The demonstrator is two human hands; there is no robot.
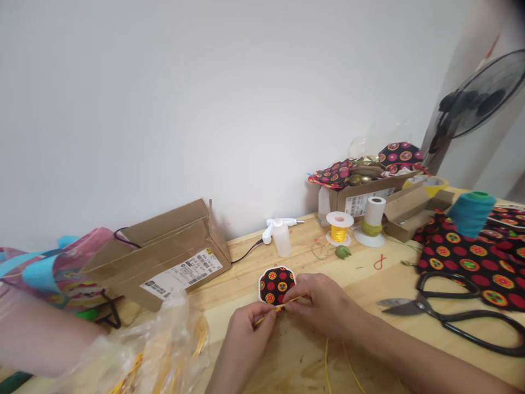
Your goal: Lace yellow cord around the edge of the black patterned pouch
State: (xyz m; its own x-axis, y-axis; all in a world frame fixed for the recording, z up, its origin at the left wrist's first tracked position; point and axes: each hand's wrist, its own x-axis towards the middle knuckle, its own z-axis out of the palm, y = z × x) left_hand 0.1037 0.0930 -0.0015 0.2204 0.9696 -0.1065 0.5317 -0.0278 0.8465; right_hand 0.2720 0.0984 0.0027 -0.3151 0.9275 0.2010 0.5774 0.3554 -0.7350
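A small round piece covered in black cloth with red and yellow circles [275, 283] lies on the wooden table [369, 279] in front of me. My right hand [324, 303] rests against its right edge and pinches a thin yellow cord [283, 306] there. My left hand [252, 325] pinches the same cord a little lower and to the left. The cord trails off toward me between my forearms.
Black scissors [447, 314] lie at right on patterned cloth [471, 254]. Behind stand a yellow cord spool [339, 227], a white spool [372, 220], a small bottle [282, 238], a teal thread cone [471, 213] and cardboard boxes [164, 257]. A plastic bag [143, 355] lies at front left.
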